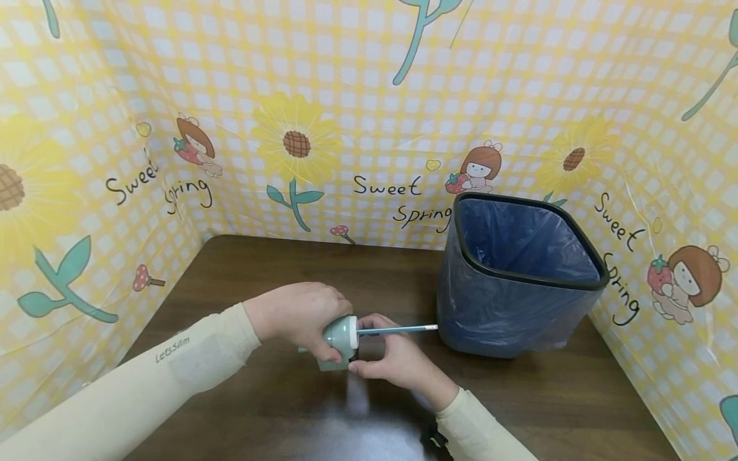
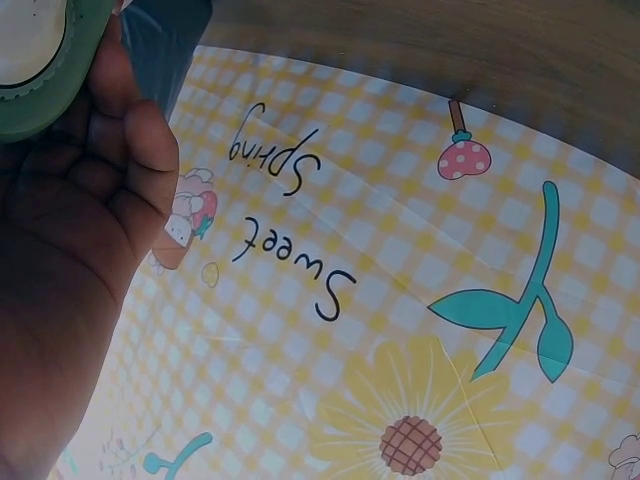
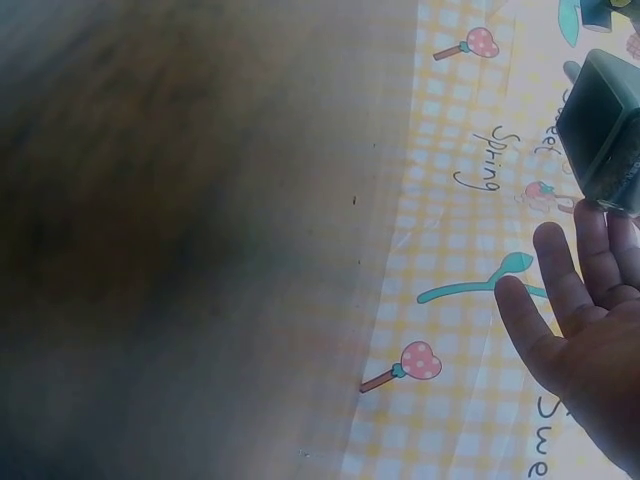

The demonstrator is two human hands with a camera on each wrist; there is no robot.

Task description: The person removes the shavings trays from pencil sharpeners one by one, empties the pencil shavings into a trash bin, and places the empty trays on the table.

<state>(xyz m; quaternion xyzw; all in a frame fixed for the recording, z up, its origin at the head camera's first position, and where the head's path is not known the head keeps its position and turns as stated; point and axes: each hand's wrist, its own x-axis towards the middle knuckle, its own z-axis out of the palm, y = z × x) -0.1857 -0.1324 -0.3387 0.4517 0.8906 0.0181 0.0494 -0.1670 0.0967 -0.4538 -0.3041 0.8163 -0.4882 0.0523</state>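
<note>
In the head view my left hand (image 1: 305, 317) wraps over a pale green pencil sharpener (image 1: 340, 336) with a white front ring, tipped on its side above the table. A blue pencil (image 1: 398, 330) sticks out of its front toward the right, white end outward. My right hand (image 1: 398, 358) grips the sharpener's front, thumb below and fingers above, around the pencil. The left wrist view shows the sharpener's green rim and cream face (image 2: 30, 40) by the curled fingers. In the right wrist view its dark boxy base (image 3: 605, 130) sits against the fingertips.
A bin (image 1: 519, 275) with a blue liner and black rim stands on the right of the brown wooden table (image 1: 259, 269). Yellow checked sheets (image 1: 369, 128) with printed flowers rise around the table. A small black object (image 1: 434, 442) lies beside the right sleeve.
</note>
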